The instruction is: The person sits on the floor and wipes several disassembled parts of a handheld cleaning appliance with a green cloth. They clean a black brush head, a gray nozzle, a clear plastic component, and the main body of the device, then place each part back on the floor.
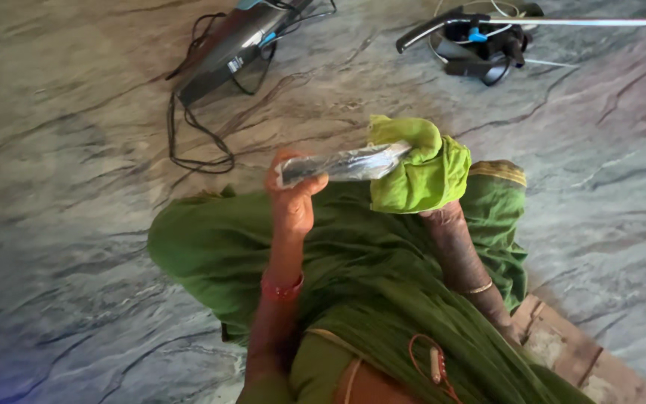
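Overhead, left hand (291,196) fingers clench a shiny flat tool (344,164) — right hand's grip hidden under green cloth (416,168).

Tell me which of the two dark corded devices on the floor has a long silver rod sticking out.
The device at upper right: a silver rod juts rightward. The upper-left device shows only black cable.

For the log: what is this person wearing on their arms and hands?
Both forearms are bare, with no gloves and no sleeves reaching the wrists. The left hand has red bangles around its wrist. The right hand is mostly hidden under a green cloth; its wrist carries a thin gold-coloured bangle. No rings can be made out. Green draped clothing covers the lap below the arms.
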